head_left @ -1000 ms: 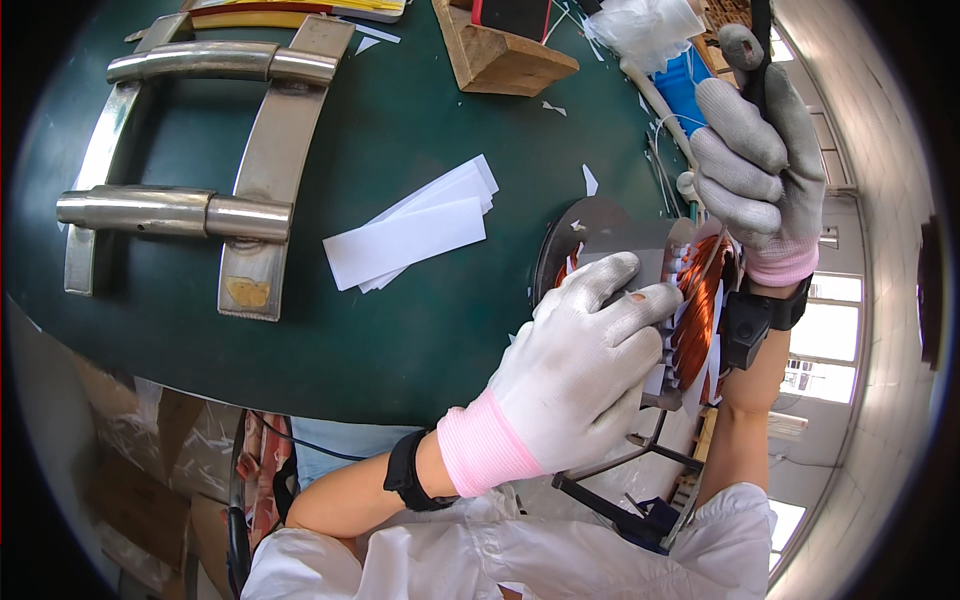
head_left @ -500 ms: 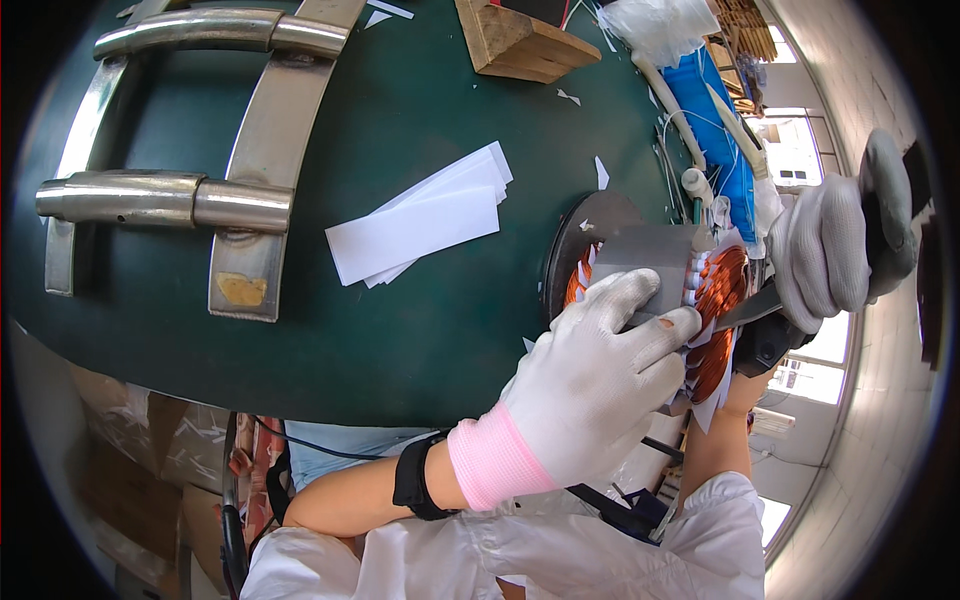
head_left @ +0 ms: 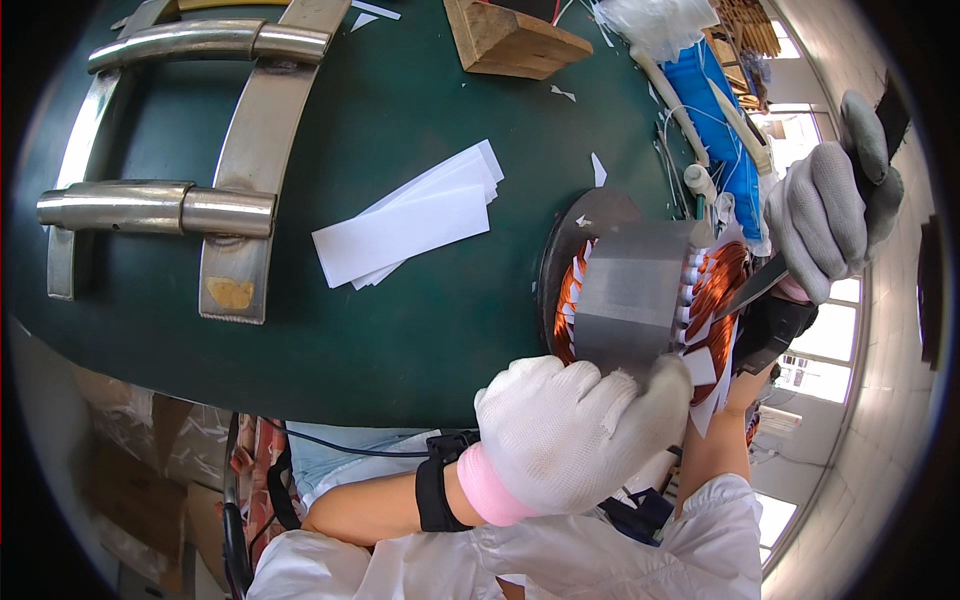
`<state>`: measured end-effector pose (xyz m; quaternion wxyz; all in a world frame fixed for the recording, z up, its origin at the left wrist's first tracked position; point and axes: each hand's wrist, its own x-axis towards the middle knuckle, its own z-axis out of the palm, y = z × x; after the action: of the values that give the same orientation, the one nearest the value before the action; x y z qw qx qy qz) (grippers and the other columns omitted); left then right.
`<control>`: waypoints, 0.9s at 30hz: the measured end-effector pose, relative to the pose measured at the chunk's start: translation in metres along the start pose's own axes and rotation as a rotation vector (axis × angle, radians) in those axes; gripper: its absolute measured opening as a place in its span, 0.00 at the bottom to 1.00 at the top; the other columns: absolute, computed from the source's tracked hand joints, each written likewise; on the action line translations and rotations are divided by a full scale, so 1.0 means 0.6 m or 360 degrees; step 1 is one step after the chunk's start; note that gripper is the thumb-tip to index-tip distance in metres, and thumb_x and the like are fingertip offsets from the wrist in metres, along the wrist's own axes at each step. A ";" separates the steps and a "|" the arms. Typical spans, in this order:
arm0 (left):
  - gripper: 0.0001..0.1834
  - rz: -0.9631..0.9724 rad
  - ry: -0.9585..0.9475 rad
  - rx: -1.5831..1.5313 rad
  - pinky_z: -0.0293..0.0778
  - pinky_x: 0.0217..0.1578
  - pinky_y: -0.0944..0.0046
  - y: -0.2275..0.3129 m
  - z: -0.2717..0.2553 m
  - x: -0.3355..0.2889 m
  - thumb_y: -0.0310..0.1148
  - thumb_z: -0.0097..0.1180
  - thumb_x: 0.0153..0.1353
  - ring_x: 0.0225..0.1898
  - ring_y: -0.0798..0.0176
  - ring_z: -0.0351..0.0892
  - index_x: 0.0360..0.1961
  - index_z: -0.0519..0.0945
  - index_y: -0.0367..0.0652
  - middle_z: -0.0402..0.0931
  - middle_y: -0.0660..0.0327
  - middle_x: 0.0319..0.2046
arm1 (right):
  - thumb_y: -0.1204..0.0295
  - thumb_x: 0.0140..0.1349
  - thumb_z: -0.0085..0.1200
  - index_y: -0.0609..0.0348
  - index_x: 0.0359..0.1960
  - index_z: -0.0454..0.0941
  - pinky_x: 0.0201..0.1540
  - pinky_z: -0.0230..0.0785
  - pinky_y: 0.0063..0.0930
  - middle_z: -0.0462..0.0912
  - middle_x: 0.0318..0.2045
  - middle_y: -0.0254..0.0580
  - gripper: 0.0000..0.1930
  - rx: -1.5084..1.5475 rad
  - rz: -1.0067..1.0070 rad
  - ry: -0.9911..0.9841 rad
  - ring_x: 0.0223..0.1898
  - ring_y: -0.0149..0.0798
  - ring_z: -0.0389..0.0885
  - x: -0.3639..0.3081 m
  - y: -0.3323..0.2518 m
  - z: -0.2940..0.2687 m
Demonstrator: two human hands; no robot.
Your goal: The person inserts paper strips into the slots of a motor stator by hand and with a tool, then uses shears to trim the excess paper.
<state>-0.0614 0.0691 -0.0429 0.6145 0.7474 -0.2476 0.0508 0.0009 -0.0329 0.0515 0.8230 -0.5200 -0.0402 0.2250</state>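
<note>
A motor stator [head_left: 630, 285] with a grey steel core and copper windings [head_left: 715, 295] rests at the right of the green table. White paper slips stick out among its windings. My left hand [head_left: 580, 430], in a white glove, is closed at the stator's near side, its fingertips at the windings. A small white paper slip [head_left: 700, 367] shows at those fingertips and appears pinched. My right hand [head_left: 825, 215], gloved in white and grey, grips a flat-bladed knife [head_left: 755, 287] by its dark handle. The blade's tip touches or enters the windings; which one is hidden.
A dark round disc [head_left: 590, 215] stands against the stator's left end. Loose white paper strips [head_left: 405, 235] lie on the green table [head_left: 400, 350]. A metal frame [head_left: 235, 210] is at the left, a wooden block [head_left: 510, 40] at the back, and a blue tray [head_left: 735, 165] at the right.
My left hand has come off the top of the stator core, down toward me, and its fingers have curled in. My right hand has risen slightly with the knife. The paper slip now shows by my left fingertips.
</note>
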 end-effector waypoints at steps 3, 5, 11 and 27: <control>0.15 -0.0033 -0.0037 -0.0051 0.60 0.15 0.60 0.016 0.005 0.005 0.42 0.63 0.51 0.14 0.62 0.67 0.14 0.71 0.55 0.67 0.69 0.10 | 0.66 0.71 0.47 0.60 0.46 0.67 0.12 0.68 0.18 0.69 0.16 0.31 0.11 0.0009 -0.0020 -0.0040 0.10 0.22 0.65 0.021 0.010 0.006; 0.11 0.0132 0.0030 0.0068 0.60 0.16 0.62 0.036 0.017 -0.012 0.40 0.65 0.47 0.14 0.63 0.65 0.17 0.74 0.53 0.69 0.69 0.13 | 0.65 0.70 0.47 0.60 0.46 0.67 0.13 0.68 0.18 0.69 0.17 0.31 0.12 0.0031 -0.0030 -0.0085 0.11 0.22 0.65 0.008 -0.007 0.000; 0.15 0.0351 0.0031 -0.0096 0.63 0.10 0.61 0.037 0.026 -0.014 0.33 0.55 0.52 0.12 0.61 0.70 0.38 0.71 0.33 0.68 0.61 0.13 | 0.61 0.70 0.47 0.60 0.46 0.69 0.16 0.69 0.19 0.71 0.19 0.31 0.14 0.0042 -0.0069 -0.0174 0.13 0.23 0.66 0.018 -0.003 0.000; 0.08 0.0106 0.0186 0.0047 0.62 0.13 0.62 0.038 0.034 0.048 0.31 0.64 0.51 0.11 0.59 0.66 0.23 0.76 0.45 0.64 0.66 0.10 | 0.52 0.68 0.49 0.59 0.44 0.74 0.24 0.70 0.22 0.76 0.24 0.30 0.20 0.0113 -0.0270 -0.0479 0.18 0.24 0.67 0.029 -0.039 0.007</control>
<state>-0.0510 0.0380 -0.0163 0.6147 0.7435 -0.2353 0.1184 0.0230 -0.0307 0.0708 0.8415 -0.4459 -0.1989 0.2313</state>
